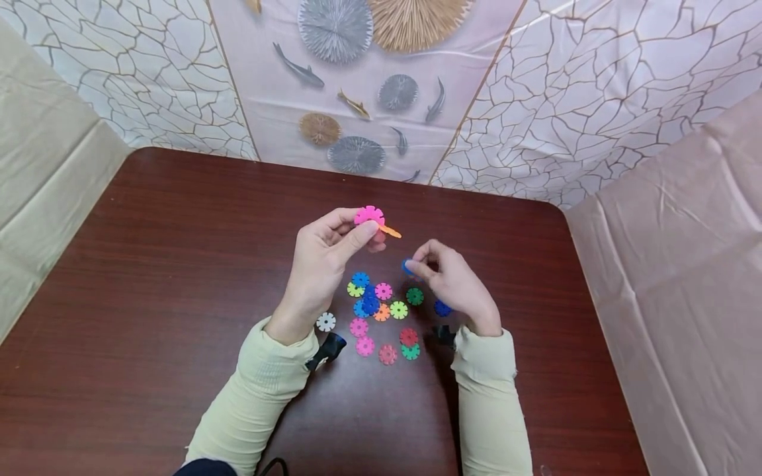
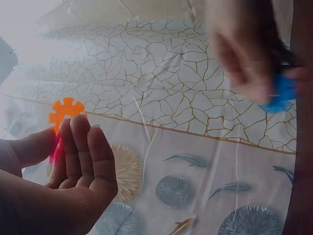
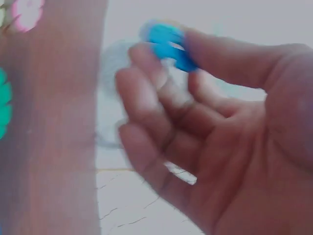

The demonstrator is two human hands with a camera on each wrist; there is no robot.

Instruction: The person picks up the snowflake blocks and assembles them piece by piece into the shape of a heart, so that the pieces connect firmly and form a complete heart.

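My left hand [image 1: 324,248] pinches a pink notched plastic disc [image 1: 370,215] between thumb and fingers, raised over the table. An orange notched disc [image 2: 66,111] is joined to it at an angle, and in the head view it shows edge-on. Lower and to the right, my right hand [image 1: 455,277] pinches a blue notched disc [image 3: 168,41] by thumb and fingertip. The two hands are apart, and the blue disc does not touch the joined pair. In the right wrist view the blue disc is blurred.
Loose notched discs lie below the hands: a white one [image 1: 325,322], a dark green one [image 1: 415,296], a red one [image 1: 408,336] and several others, some overlapping. The brown table [image 1: 178,264] meets a patterned cloth [image 1: 357,99] at its back edge.
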